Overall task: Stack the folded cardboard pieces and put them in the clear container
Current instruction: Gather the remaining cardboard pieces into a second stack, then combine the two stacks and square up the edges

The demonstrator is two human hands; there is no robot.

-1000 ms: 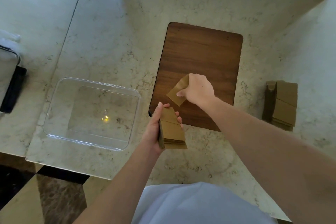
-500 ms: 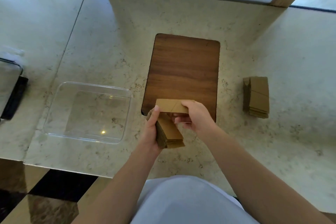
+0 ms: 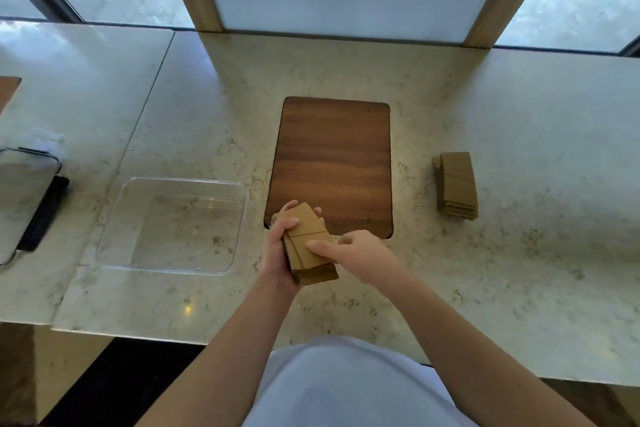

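- A lidded container (image 3: 24, 198) sits at the far left of the tabletop (image 3: 519, 270).
- The clear container (image 3: 117, 218) holds nothing; it lies just left of the hands.
- The left hand (image 3: 277, 246) has its grip curled round a stack of folded cardboard pieces (image 3: 308, 246), held above the tabletop at the near corner of the wooden board (image 3: 334, 156).
- The right hand (image 3: 356, 253) pinches the top piece, thumb on its face.
- A second pile (image 3: 455, 184) rests well to the right.
- Judgement: stacking is in hand; next, square the edges, then carry the stack left into the container.
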